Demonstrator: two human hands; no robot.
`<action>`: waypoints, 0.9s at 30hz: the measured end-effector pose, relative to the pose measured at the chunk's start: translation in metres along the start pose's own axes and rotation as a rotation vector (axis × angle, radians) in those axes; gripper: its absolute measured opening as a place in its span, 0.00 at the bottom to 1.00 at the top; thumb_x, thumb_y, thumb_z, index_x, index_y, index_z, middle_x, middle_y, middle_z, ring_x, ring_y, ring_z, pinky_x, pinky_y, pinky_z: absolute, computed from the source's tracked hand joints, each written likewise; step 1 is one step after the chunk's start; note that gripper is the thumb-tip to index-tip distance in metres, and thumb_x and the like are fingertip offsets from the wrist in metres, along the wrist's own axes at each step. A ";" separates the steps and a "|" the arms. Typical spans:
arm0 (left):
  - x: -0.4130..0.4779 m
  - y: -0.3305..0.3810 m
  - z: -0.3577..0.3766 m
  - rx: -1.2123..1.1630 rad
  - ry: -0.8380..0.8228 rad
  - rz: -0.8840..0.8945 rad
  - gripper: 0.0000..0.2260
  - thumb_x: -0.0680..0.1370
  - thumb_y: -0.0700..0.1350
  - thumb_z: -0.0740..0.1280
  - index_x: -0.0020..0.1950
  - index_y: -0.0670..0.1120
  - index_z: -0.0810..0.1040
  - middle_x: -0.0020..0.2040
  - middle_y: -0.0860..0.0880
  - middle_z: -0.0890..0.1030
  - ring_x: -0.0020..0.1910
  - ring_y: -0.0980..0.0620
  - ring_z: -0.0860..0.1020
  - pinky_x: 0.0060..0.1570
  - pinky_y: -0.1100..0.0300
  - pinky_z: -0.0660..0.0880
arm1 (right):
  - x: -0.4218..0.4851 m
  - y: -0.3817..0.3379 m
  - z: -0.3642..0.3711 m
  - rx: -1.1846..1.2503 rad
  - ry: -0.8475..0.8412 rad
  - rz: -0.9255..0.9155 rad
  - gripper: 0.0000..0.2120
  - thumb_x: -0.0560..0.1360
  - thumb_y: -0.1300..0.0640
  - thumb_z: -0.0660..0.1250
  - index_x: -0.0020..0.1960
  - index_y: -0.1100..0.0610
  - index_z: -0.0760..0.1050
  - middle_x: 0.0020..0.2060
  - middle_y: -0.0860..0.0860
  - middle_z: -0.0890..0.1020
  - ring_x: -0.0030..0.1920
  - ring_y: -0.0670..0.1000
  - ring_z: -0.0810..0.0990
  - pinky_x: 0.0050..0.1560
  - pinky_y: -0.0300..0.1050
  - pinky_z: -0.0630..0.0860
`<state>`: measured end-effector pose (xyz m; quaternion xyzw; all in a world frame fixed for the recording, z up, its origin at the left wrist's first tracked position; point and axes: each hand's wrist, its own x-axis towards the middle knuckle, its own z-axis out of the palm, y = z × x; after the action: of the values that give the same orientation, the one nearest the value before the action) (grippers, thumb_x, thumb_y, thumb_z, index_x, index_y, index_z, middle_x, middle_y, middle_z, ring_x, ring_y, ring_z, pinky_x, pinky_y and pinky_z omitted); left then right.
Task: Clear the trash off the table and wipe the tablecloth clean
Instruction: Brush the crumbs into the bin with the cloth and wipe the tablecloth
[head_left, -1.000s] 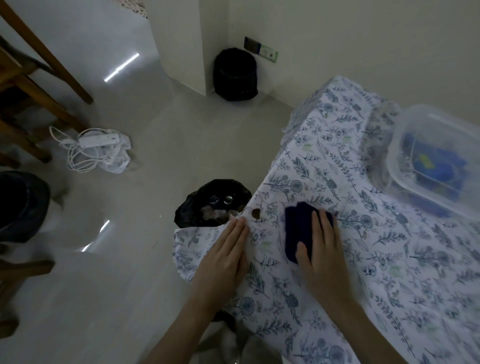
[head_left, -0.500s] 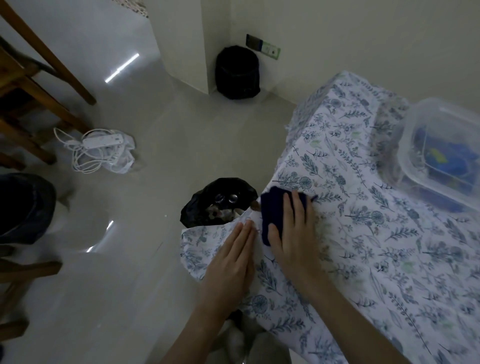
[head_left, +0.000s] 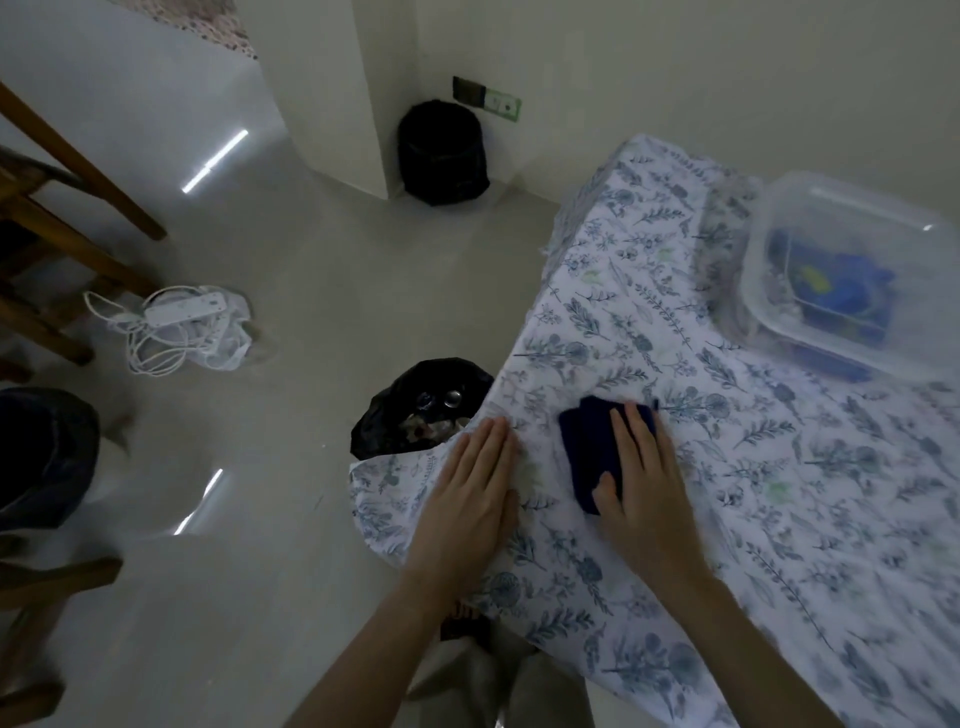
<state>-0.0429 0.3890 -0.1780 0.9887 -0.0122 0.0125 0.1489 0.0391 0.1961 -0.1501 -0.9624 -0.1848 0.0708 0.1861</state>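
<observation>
A white tablecloth (head_left: 779, 493) with a blue leaf print covers the table on the right. My right hand (head_left: 644, 499) presses a folded dark blue cloth (head_left: 587, 441) onto it near the table's left edge, fingers on top and thumb at the cloth's side. My left hand (head_left: 467, 499) lies flat and empty on the overhanging corner of the tablecloth, a short gap left of the cloth. Just below that edge stands a bin lined with a black trash bag (head_left: 410, 410), with cans and scraps inside.
A clear lidded plastic box (head_left: 852, 270) with blue items sits on the table at the far right. A second black bin (head_left: 441, 150) stands by the wall corner. A white power strip and cord (head_left: 182, 312) lie on the floor near wooden chair legs (head_left: 78, 171).
My right hand pushed the cloth left to the table's edge beside my left hand, then drew it back right. The small brown scrap near the edge is no longer in sight.
</observation>
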 end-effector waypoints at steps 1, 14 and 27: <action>0.004 0.003 0.000 -0.007 -0.007 -0.007 0.24 0.83 0.50 0.48 0.76 0.40 0.57 0.78 0.42 0.58 0.78 0.46 0.56 0.74 0.50 0.55 | -0.015 0.013 -0.006 -0.001 0.002 0.057 0.30 0.76 0.48 0.46 0.76 0.58 0.54 0.76 0.53 0.56 0.77 0.55 0.49 0.75 0.59 0.56; 0.004 0.005 0.001 -0.064 0.002 -0.033 0.24 0.83 0.50 0.51 0.77 0.42 0.55 0.79 0.45 0.56 0.79 0.50 0.51 0.77 0.50 0.54 | -0.040 0.000 0.001 -0.043 -0.021 0.081 0.38 0.74 0.38 0.58 0.77 0.56 0.51 0.77 0.54 0.54 0.76 0.59 0.48 0.74 0.58 0.53; 0.019 0.040 0.005 -0.010 -0.017 0.147 0.23 0.81 0.46 0.52 0.74 0.36 0.63 0.76 0.39 0.62 0.77 0.43 0.58 0.75 0.44 0.55 | -0.121 0.070 -0.024 -0.058 0.010 0.054 0.32 0.72 0.46 0.61 0.74 0.54 0.60 0.73 0.51 0.63 0.72 0.57 0.61 0.69 0.59 0.66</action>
<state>-0.0252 0.3489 -0.1704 0.9845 -0.0859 0.0150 0.1523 -0.0443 0.0813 -0.1472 -0.9723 -0.1598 0.0658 0.1572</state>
